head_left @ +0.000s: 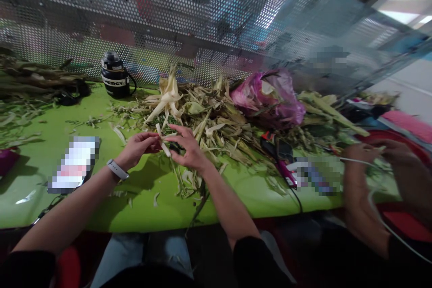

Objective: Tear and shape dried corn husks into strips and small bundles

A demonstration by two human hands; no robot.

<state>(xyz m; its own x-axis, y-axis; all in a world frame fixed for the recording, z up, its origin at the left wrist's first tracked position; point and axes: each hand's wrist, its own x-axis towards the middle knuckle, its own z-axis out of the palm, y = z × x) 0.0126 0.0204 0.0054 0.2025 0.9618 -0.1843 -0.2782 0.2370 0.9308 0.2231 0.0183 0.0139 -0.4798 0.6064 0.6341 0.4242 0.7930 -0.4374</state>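
Note:
My left hand [140,146] is closed in a pinch on a pale strip of corn husk [164,145] above the green table. A light-banded watch sits on that wrist. Close on the other side of the strip is my right hand [189,146], its fingers spread apart; whether a fingertip touches the husk is hard to make out. Just beyond both hands, a peeled-back pale husk bundle [169,96] leans on a heap of dry corn husks [222,117]. Shredded bits [189,182] lie beneath my right hand.
On the green table [141,213] a phone [76,162] lies left. A black bottle [115,76] stands at the back, before a perforated metal screen [189,18]. A pink plastic bag [270,99] rests right of the heap. A co-worker's hands [374,153] are at far right.

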